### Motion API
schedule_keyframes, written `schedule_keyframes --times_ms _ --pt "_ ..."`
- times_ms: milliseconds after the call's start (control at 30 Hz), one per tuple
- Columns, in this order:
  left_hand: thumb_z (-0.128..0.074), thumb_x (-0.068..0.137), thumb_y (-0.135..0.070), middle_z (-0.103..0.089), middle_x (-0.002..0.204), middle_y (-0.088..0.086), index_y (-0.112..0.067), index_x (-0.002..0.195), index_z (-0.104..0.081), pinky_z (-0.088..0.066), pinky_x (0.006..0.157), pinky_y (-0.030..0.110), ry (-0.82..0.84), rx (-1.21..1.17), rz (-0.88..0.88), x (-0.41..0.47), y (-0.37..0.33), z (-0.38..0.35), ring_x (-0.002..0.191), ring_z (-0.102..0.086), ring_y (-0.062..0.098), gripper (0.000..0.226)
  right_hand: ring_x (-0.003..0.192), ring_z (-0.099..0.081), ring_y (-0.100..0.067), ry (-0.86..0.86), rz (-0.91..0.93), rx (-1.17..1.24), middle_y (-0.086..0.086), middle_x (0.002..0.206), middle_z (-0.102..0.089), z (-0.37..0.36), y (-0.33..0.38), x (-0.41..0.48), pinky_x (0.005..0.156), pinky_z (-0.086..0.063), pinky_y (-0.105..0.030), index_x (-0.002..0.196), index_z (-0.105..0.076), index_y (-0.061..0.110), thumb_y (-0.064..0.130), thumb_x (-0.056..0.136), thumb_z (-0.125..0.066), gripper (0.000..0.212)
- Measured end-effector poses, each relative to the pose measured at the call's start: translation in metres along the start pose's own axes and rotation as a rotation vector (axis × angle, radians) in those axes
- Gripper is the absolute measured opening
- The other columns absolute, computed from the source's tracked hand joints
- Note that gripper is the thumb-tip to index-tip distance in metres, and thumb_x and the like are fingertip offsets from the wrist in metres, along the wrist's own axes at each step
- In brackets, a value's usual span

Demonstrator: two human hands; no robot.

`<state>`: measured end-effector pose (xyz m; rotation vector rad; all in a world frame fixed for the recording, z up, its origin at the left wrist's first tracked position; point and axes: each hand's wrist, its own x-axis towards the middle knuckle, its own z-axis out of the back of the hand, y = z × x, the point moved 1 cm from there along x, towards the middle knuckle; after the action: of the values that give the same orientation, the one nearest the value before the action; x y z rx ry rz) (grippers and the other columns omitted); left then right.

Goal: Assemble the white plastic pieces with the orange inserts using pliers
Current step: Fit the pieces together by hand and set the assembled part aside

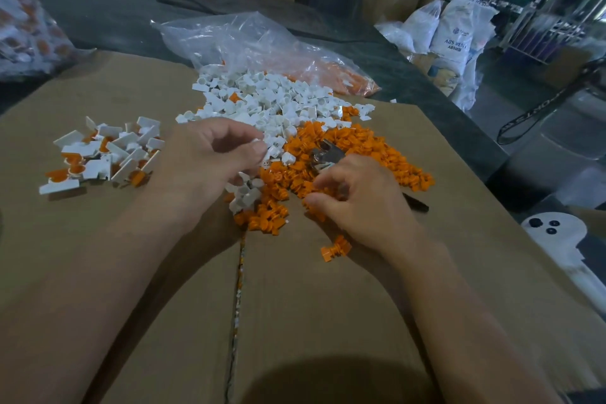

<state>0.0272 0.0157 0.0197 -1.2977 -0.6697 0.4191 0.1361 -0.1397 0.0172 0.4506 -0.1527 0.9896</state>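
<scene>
A heap of loose white plastic pieces (272, 98) lies on the cardboard, with a heap of orange inserts (367, 154) spread in front of it. My left hand (210, 157) hovers at the edge of the white heap and pinches a small white piece (257, 141) between thumb and fingertips. My right hand (360, 200) rests on the orange heap with fingers curled round the pliers (324, 154); their metal jaws stick out past my fingers and a black handle tip shows behind my hand. A pile of white pieces with orange inserts fitted (101, 154) lies at the left.
The work surface is a flattened cardboard box (311, 305) with a centre seam. A clear bag (262, 43) of white and orange parts lies behind the heaps. One stray orange insert (334, 249) lies by my right wrist. White sacks and cartons stand at the far right.
</scene>
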Motion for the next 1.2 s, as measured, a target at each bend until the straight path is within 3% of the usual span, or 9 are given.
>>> schedule_keyframes --times_ms 100,233,533,700,867,967,1100,1200 --pt "-0.061 0.084 -0.006 -0.071 0.067 -0.002 -0.019 0.080 -0.067 -0.051 0.049 0.016 0.076 -0.131 0.125 -0.003 -0.001 -0.006 0.056 -0.065 0.008 0.015 0.088 -0.038 -0.009 0.099 0.000 -0.093 0.008 0.084 -0.044 -0.005 0.001 0.000 0.070 -0.027 -0.023 0.098 -0.066 0.021 0.041 0.078 -0.068 0.028" --pt "-0.058 0.086 -0.006 -0.072 0.070 0.001 -0.016 0.082 -0.067 -0.050 0.048 0.017 0.156 -0.194 0.214 -0.006 0.000 -0.011 0.058 -0.067 0.011 0.014 0.090 -0.039 -0.009 0.101 0.022 -0.138 0.008 0.087 -0.043 -0.007 0.006 0.001 0.070 -0.024 -0.021 0.102 -0.065 0.020 0.031 0.083 -0.065 0.022" --pt "-0.059 0.084 -0.008 -0.070 0.069 -0.001 -0.015 0.081 -0.070 -0.048 0.048 0.016 0.194 -0.228 0.239 -0.008 0.001 -0.013 0.059 -0.066 0.008 0.013 0.093 -0.043 -0.012 0.119 0.055 -0.134 0.008 0.090 -0.045 -0.009 0.006 0.001 0.076 -0.031 -0.023 0.096 -0.061 0.018 0.023 0.086 -0.062 0.011" --pt "-0.059 0.083 -0.005 -0.072 0.072 0.004 -0.019 0.077 -0.072 -0.050 0.049 0.017 0.224 -0.252 0.258 -0.009 0.002 -0.013 0.063 -0.068 0.013 0.020 0.076 -0.048 -0.002 -0.022 -0.012 0.183 0.019 0.078 -0.046 -0.002 0.006 -0.001 0.066 -0.040 -0.016 0.095 -0.054 0.020 0.016 0.090 -0.056 0.007" --pt "-0.059 0.081 -0.002 -0.071 0.067 0.006 -0.012 0.078 -0.069 -0.053 0.051 0.018 0.238 -0.322 0.273 -0.010 0.001 -0.017 0.059 -0.067 0.013 0.014 0.083 -0.057 0.002 -0.197 0.047 0.514 0.020 0.084 -0.057 0.002 0.017 -0.005 0.072 -0.044 -0.009 0.093 -0.062 0.021 0.005 0.084 -0.062 0.018" --pt "-0.060 0.076 -0.005 -0.071 0.068 0.006 -0.010 0.079 -0.068 -0.052 0.051 0.017 0.240 -0.341 0.275 -0.010 0.001 -0.017 0.060 -0.068 0.012 0.009 0.085 -0.058 0.001 -0.207 0.044 0.560 0.019 0.085 -0.058 0.001 0.021 -0.006 0.072 -0.046 -0.009 0.097 -0.063 0.025 0.003 0.083 -0.063 0.025" --pt "-0.062 0.077 -0.003 -0.071 0.069 0.009 -0.012 0.073 -0.071 -0.052 0.052 0.018 0.233 -0.343 0.292 -0.009 0.004 -0.017 0.061 -0.067 0.015 0.013 0.075 -0.057 0.000 -0.182 0.007 0.567 0.012 0.077 -0.057 0.001 0.022 -0.007 0.064 -0.046 -0.011 0.089 -0.052 0.034 0.006 0.080 -0.067 0.034" --pt "-0.066 0.062 -0.013 -0.070 0.067 0.009 -0.011 0.069 -0.072 -0.052 0.051 0.018 0.263 -0.348 0.270 -0.011 0.003 -0.018 0.059 -0.066 0.014 0.009 0.071 -0.058 -0.004 -0.189 -0.006 0.562 0.009 0.074 -0.058 0.002 0.023 -0.007 0.061 -0.047 -0.012 0.084 -0.048 0.038 0.006 0.079 -0.068 0.038"
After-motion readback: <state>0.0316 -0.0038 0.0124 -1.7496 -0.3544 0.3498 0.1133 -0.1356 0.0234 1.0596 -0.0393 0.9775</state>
